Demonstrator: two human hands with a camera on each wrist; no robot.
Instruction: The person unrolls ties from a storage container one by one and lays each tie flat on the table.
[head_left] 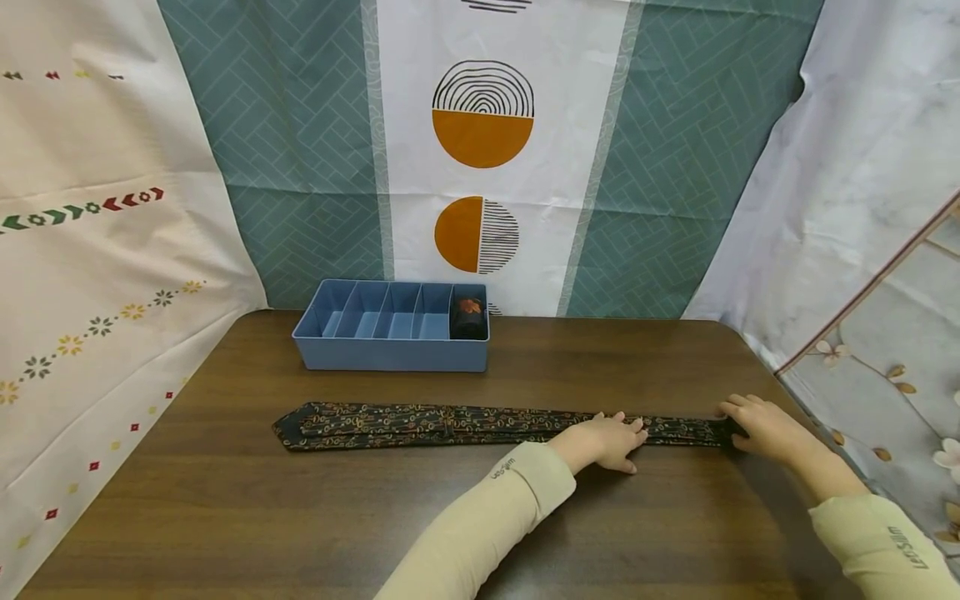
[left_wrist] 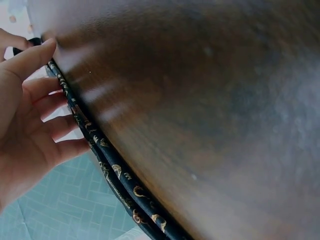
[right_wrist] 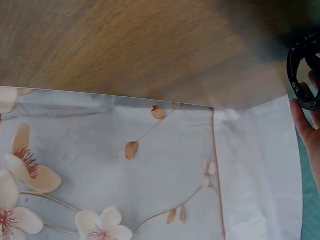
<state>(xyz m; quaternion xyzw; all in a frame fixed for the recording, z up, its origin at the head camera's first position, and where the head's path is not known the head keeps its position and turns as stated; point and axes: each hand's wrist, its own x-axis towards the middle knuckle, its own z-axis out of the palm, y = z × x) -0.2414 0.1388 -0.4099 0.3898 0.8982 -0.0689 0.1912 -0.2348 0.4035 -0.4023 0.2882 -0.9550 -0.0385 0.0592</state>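
Note:
A dark necktie [head_left: 375, 425] with a small gold and orange pattern lies lengthwise across the brown table, its wide pointed end at the left. My left hand [head_left: 603, 443] rests on it right of the middle, fingers spread and fairly straight. In the left wrist view those fingers [left_wrist: 57, 127] touch the folded edge of the cloth. Around the tie's narrow right end, my right hand [head_left: 767, 429] curls its fingers. The right wrist view catches the tie bent into a loop [right_wrist: 295, 80] at the fingertips; most of that hand is out of frame.
A blue divided box [head_left: 393, 354] stands at the table's back edge. Its rightmost compartment holds a dark rolled item [head_left: 468, 321] with an orange leaf-like motif. Patterned cloths [head_left: 315, 167] hang behind and on both sides of the wooden table [head_left: 225, 517].

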